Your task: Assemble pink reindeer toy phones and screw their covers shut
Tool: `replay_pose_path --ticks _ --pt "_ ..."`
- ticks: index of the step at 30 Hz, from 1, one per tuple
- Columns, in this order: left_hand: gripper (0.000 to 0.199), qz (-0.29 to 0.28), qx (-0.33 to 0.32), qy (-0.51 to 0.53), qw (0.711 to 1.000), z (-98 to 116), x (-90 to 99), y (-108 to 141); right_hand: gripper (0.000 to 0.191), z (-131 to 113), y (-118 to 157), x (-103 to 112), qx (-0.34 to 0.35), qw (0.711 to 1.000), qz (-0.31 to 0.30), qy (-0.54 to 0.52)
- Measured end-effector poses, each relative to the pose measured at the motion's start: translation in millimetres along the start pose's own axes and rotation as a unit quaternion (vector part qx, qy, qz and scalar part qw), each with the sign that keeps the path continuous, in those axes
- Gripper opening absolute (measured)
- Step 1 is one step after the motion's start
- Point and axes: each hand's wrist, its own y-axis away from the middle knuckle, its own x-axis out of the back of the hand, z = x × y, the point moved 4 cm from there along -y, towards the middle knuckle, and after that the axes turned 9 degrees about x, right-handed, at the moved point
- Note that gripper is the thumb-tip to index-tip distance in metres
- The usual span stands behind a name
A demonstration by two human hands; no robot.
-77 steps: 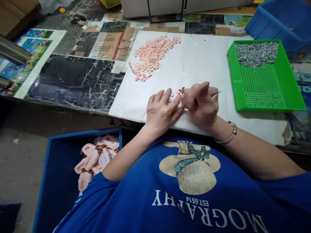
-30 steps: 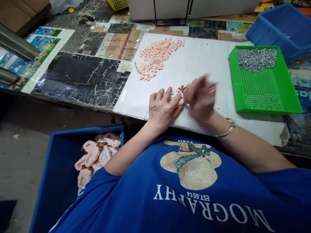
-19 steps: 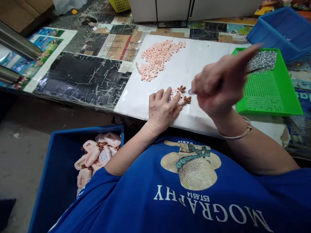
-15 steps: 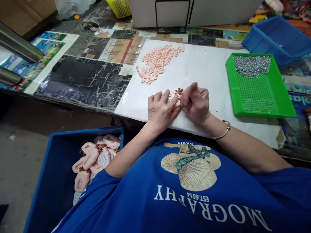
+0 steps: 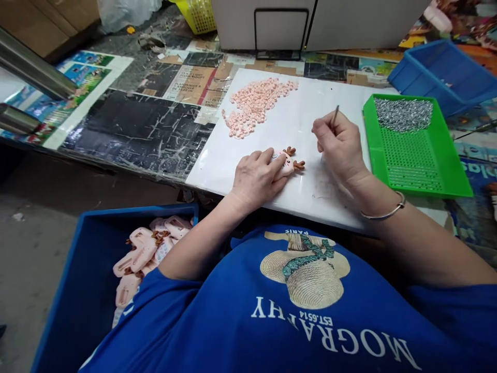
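Note:
A pink deer-shaped piece (image 5: 286,162) with brown antlers lies on the white board (image 5: 310,119). My left hand (image 5: 258,178) rests over its left part, fingers bent around it and pressing it to the board. To the right, my right hand (image 5: 339,147) is raised above the board, its fingers pinched on a thin dark stick-like tool (image 5: 335,115) that points up. A spread of small pink pieces (image 5: 256,103) lies on the board beyond my left hand. Small silvery metal parts (image 5: 404,114) fill the far end of the green tray (image 5: 446,155).
A blue bin (image 5: 73,259) at the lower left holds several pink pieces with brown antlers (image 5: 142,248). Behind the green tray is a tilted blue basket (image 5: 442,72). A black wire stand (image 5: 281,10) is at the back, beside a yellow basket (image 5: 198,15).
My right hand has moved away to the right from the deer-shaped piece, and the tool now shows upright in its fingers. Both antlers are now uncovered. My left hand stays on the piece.

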Motion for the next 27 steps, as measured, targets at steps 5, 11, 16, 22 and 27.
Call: replay_pose_path --ticks 5,11,16,22,27 --pt "0.029 -0.049 -0.064 0.002 0.997 -4 14.8 -8 0.01 17 -6 14 0.065 0.958 -0.078 0.269" --pt "0.035 -0.07 -0.063 0.083 0.992 -5 25.4 -1 0.028 2 7 12 0.158 0.93 -0.105 0.316" --pt "0.033 -0.078 -0.061 0.132 0.986 -7 24.9 1 0.035 -34 24 1 0.265 0.923 -0.215 0.18" --pt "0.03 -0.093 -0.103 0.152 0.979 -1 27.0 0 0.02 -32 37 -1 0.255 0.929 -0.24 0.122" --pt "0.026 -0.063 -0.103 0.042 0.992 14 31.0 0 0.022 -24 44 -2 0.246 0.933 -0.249 0.087"
